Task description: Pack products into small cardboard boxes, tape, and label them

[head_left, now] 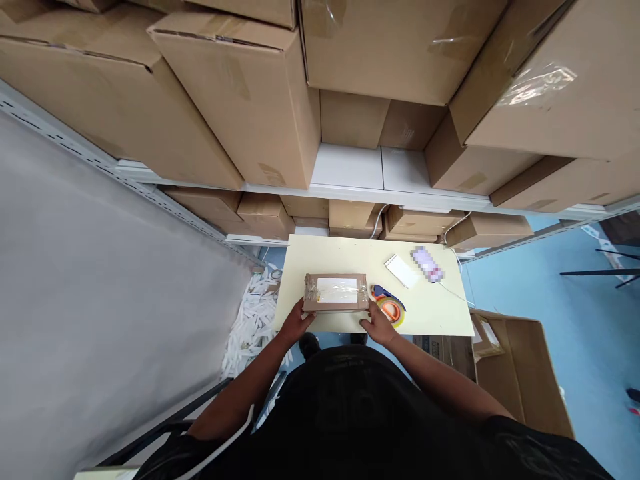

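Note:
A small brown cardboard parcel (335,293) with a white label and clear tape lies on the pale yellow table (350,257), near its front edge. My left hand (296,325) holds the parcel's near left corner, fingers curled against it. My right hand (379,325) grips the parcel's near right corner in the same way. An orange and blue tape dispenser (390,306) lies just right of the parcel, close to my right hand.
A white card (401,271) and a blurred phone (427,263) with a white cable lie at the table's back right. Shelves of large cardboard boxes (240,87) rise behind. White paper strips (250,320) litter the floor at left. An open carton (520,373) stands at right.

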The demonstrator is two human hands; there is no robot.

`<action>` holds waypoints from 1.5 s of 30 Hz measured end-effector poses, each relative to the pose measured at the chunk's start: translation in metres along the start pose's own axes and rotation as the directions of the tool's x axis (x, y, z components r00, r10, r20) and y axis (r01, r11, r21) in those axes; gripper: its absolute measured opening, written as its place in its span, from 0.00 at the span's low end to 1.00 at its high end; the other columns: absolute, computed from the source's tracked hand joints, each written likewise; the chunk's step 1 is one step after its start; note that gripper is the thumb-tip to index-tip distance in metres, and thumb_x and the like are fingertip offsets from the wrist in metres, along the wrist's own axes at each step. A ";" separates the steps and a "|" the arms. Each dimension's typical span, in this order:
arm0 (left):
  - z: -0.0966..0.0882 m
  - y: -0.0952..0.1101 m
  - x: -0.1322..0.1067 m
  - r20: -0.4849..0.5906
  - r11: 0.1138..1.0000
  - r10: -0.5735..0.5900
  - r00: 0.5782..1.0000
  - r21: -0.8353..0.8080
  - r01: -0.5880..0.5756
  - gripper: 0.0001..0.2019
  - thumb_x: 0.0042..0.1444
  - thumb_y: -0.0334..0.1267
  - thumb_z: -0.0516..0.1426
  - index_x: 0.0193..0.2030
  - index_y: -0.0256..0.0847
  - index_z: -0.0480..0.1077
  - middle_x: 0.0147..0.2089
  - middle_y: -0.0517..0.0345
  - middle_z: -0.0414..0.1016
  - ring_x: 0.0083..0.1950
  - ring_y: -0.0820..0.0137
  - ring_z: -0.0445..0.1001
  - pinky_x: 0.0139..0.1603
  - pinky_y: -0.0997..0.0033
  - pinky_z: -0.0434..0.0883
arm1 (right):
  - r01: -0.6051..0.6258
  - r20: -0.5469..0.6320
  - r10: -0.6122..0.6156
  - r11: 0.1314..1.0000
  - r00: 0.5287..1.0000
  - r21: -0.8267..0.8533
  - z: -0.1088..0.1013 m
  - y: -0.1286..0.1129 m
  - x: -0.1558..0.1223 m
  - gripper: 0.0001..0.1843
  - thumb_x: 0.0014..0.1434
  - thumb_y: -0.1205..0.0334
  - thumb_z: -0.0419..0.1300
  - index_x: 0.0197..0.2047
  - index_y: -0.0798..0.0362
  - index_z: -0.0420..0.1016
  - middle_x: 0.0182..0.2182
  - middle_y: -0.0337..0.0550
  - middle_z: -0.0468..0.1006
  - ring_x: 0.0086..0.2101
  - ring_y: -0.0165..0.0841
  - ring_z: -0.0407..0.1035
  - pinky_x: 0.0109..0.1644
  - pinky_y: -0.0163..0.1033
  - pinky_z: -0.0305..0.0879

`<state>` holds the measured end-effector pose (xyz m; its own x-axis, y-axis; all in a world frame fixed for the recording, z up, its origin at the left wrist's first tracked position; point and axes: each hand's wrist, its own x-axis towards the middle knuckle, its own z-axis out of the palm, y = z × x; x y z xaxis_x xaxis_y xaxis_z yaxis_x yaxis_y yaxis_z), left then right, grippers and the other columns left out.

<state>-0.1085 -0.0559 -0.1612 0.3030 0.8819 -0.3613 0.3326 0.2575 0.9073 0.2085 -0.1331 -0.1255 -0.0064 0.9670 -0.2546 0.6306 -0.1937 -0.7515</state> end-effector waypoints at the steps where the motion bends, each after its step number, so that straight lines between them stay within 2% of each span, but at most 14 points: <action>1: 0.000 0.006 -0.005 -0.041 0.999 0.018 0.999 0.029 -0.017 0.36 0.56 0.56 0.61 0.67 0.38 0.62 0.64 0.40 0.71 0.64 0.53 0.73 0.66 0.47 0.69 | -0.034 -0.024 0.034 0.999 0.999 0.016 0.001 -0.009 0.000 0.31 0.61 0.58 0.57 0.66 0.52 0.63 0.53 0.53 0.76 0.50 0.43 0.73 0.55 0.49 0.70; 6: 0.000 0.043 -0.020 -0.198 0.971 0.081 0.977 0.235 -0.033 0.26 0.64 0.57 0.54 0.57 0.37 0.67 0.52 0.44 0.73 0.51 0.58 0.76 0.52 0.54 0.75 | -0.100 -0.127 0.090 0.992 0.988 -0.073 -0.018 -0.040 0.024 0.18 0.69 0.51 0.51 0.53 0.53 0.71 0.46 0.51 0.78 0.46 0.42 0.73 0.50 0.44 0.69; 11: 0.001 0.069 0.002 -0.180 0.884 -0.007 0.984 0.458 0.090 0.24 0.68 0.57 0.47 0.42 0.37 0.71 0.42 0.45 0.74 0.45 0.57 0.76 0.48 0.56 0.72 | -0.248 -0.065 0.241 0.954 0.968 -0.167 -0.026 -0.045 0.059 0.21 0.70 0.48 0.50 0.43 0.55 0.76 0.41 0.52 0.80 0.43 0.42 0.73 0.47 0.41 0.67; 14: -0.001 0.069 0.013 -0.140 0.843 -0.092 0.986 0.516 0.152 0.23 0.68 0.55 0.48 0.39 0.37 0.71 0.41 0.42 0.75 0.45 0.55 0.77 0.47 0.56 0.72 | -0.204 -0.008 0.205 0.970 0.979 -0.132 -0.027 -0.031 0.060 0.19 0.71 0.54 0.47 0.47 0.52 0.78 0.43 0.47 0.80 0.45 0.39 0.73 0.50 0.40 0.67; 16: -0.005 0.067 0.013 -0.146 0.858 -0.089 0.985 0.492 0.151 0.22 0.68 0.54 0.49 0.45 0.35 0.72 0.45 0.41 0.76 0.45 0.56 0.77 0.47 0.57 0.72 | -0.204 -0.069 0.194 0.958 0.979 -0.201 -0.032 -0.015 0.049 0.18 0.68 0.60 0.48 0.52 0.51 0.76 0.47 0.46 0.79 0.49 0.39 0.72 0.53 0.42 0.66; 19: -0.013 0.065 0.002 -0.244 0.894 0.020 0.970 0.439 0.091 0.21 0.67 0.51 0.51 0.54 0.36 0.71 0.52 0.41 0.75 0.49 0.58 0.77 0.51 0.57 0.73 | -0.320 -0.203 0.253 0.833 0.946 -0.451 -0.043 0.014 0.030 0.20 0.63 0.60 0.55 0.56 0.53 0.72 0.52 0.54 0.76 0.53 0.44 0.69 0.54 0.45 0.65; 21: -0.017 0.068 -0.008 -0.276 0.896 0.115 0.954 0.445 0.020 0.19 0.66 0.50 0.52 0.52 0.38 0.72 0.51 0.44 0.74 0.50 0.58 0.76 0.53 0.57 0.73 | -0.371 -0.201 0.313 0.735 0.928 -0.568 -0.051 0.031 0.023 0.20 0.62 0.59 0.58 0.56 0.56 0.72 0.51 0.58 0.75 0.52 0.48 0.69 0.52 0.47 0.66; 23: -0.018 0.077 -0.018 -0.236 0.887 0.182 0.954 0.458 -0.056 0.15 0.66 0.47 0.53 0.49 0.41 0.73 0.48 0.48 0.74 0.49 0.59 0.76 0.52 0.58 0.74 | -0.383 -0.139 0.382 0.697 0.914 -0.606 -0.057 0.044 0.026 0.18 0.63 0.58 0.57 0.54 0.57 0.72 0.49 0.59 0.76 0.50 0.47 0.71 0.49 0.46 0.67; 27: -0.009 0.107 -0.032 -0.054 0.868 0.255 0.965 0.453 -0.204 0.12 0.66 0.44 0.52 0.46 0.44 0.74 0.46 0.52 0.76 0.47 0.62 0.75 0.50 0.61 0.73 | -0.401 -0.030 0.463 0.731 0.886 -0.552 -0.067 0.053 0.039 0.15 0.61 0.56 0.59 0.49 0.55 0.74 0.47 0.55 0.77 0.46 0.43 0.75 0.42 0.41 0.67; 31: 0.010 0.138 -0.032 0.100 0.890 0.231 0.968 0.380 -0.252 0.12 0.66 0.44 0.52 0.42 0.45 0.75 0.42 0.54 0.78 0.45 0.63 0.76 0.49 0.63 0.72 | -0.400 -0.143 0.377 0.803 0.915 -0.442 -0.074 0.040 0.028 0.13 0.59 0.58 0.58 0.46 0.54 0.73 0.47 0.53 0.77 0.44 0.42 0.75 0.42 0.40 0.68; 34: 0.030 0.155 -0.019 0.191 0.963 0.063 0.980 0.246 -0.110 0.12 0.65 0.47 0.53 0.41 0.44 0.75 0.36 0.56 0.79 0.40 0.64 0.78 0.41 0.66 0.72 | -0.383 -0.281 0.309 0.886 0.908 -0.263 -0.075 0.015 0.002 0.18 0.59 0.60 0.57 0.53 0.52 0.69 0.49 0.51 0.78 0.44 0.40 0.75 0.45 0.40 0.69; 37: 0.052 0.171 -0.002 0.298 0.990 -0.127 0.946 0.101 0.101 0.18 0.64 0.56 0.55 0.41 0.43 0.75 0.38 0.54 0.80 0.34 0.66 0.77 0.30 0.70 0.69 | -0.298 -0.348 0.227 0.940 0.910 -0.167 -0.071 -0.020 -0.027 0.24 0.59 0.59 0.56 0.59 0.51 0.66 0.50 0.50 0.79 0.45 0.42 0.75 0.49 0.43 0.71; 41: 0.071 0.189 0.011 0.379 0.981 -0.141 0.915 -0.068 0.179 0.20 0.63 0.57 0.55 0.36 0.40 0.72 0.33 0.54 0.77 0.29 0.70 0.73 0.26 0.74 0.65 | -0.144 -0.373 0.039 0.955 0.927 -0.259 -0.060 -0.060 -0.055 0.28 0.57 0.62 0.57 0.61 0.52 0.65 0.55 0.53 0.75 0.55 0.47 0.70 0.60 0.52 0.67; 45: 0.078 0.194 0.008 0.439 0.958 -0.174 0.882 -0.131 0.255 0.15 0.62 0.50 0.60 0.34 0.39 0.71 0.27 0.57 0.74 0.26 0.73 0.70 0.26 0.75 0.64 | -0.144 -0.405 0.022 0.951 0.914 -0.272 -0.053 -0.075 -0.072 0.30 0.56 0.65 0.57 0.63 0.52 0.66 0.55 0.54 0.74 0.56 0.48 0.68 0.64 0.54 0.65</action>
<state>0.0277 -0.0293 -0.0051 0.6008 0.5593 -0.5712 0.2789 0.5230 0.8054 0.2025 -0.1797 -0.0189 0.3227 0.9465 -0.0027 0.8121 -0.2783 -0.5129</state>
